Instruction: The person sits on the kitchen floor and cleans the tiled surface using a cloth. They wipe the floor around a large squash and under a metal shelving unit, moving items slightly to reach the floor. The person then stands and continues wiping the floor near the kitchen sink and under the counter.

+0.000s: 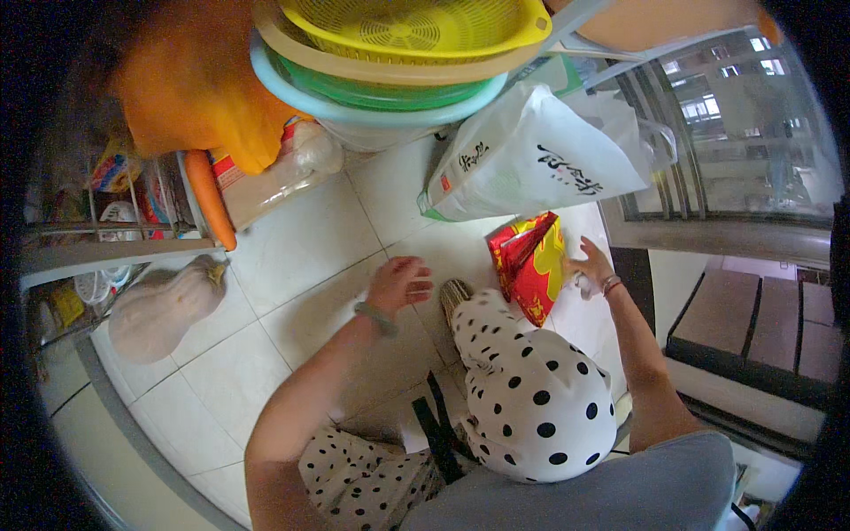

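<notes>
My left hand [401,285], a band on its wrist, hovers above the floor tiles with loosely bent fingers and nothing in them. My right hand [591,264] is at the right edge of a red and yellow plastic packet [529,265], its fingers apart. I cannot tell whether its fingertips touch the packet. Just under that hand is a small whitish thing [584,285], too unclear to name. The packet lies beyond my bent knee in dotted trousers [540,398]. Right behind it stands a large white plastic bag [531,159] with dark lettering.
Stacked basins [381,111] with a yellow colander [416,26] on top stand at the back. At left are a butternut squash [168,310], a carrot [210,199], an orange bag [204,97] and a wire rack [115,234]. A glazed door [708,133] borders the right.
</notes>
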### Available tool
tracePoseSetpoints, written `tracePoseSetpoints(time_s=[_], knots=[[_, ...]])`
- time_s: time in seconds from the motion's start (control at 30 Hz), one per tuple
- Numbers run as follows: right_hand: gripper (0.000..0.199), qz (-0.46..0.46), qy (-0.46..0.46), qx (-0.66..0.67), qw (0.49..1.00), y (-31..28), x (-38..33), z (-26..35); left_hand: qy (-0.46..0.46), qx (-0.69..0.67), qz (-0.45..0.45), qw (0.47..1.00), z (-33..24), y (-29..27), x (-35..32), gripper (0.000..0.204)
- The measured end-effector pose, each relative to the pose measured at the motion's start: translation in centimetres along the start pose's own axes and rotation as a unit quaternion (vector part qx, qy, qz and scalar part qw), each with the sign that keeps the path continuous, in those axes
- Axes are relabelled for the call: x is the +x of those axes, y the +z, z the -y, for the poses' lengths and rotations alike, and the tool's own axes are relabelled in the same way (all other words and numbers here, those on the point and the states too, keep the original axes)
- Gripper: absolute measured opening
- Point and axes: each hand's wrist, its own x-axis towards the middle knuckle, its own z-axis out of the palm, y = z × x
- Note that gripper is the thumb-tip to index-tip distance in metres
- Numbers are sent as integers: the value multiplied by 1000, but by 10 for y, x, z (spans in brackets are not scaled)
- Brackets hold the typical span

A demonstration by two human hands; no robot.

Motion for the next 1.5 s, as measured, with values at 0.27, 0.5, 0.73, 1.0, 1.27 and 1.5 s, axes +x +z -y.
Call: tracePoseSetpoints(time_s=[0.27,0.5,0.73,1.0,1.27,1.5], knots=[[69,205,66,92,972,25,-13,48,21,88,37,995,16,29,20,48],[40,97,-277,-147,944,16,-81,156,304,420,-37,854,-2,51,4,108],[41,45,-460,-160,872,26,-119,270,425,535,-56,728,-87,52,-68,117],[51,-38,-430,111,895,88,-119,309,351,626,-212,664,-104,32,-133,69],[78,202,-225,39,953,97,-155,309,544,588,-244,546,-99,39,-103,55],[84,93,-304,96,943,122,-125,285,556,507,-235,616,-95,89,-44,59]])
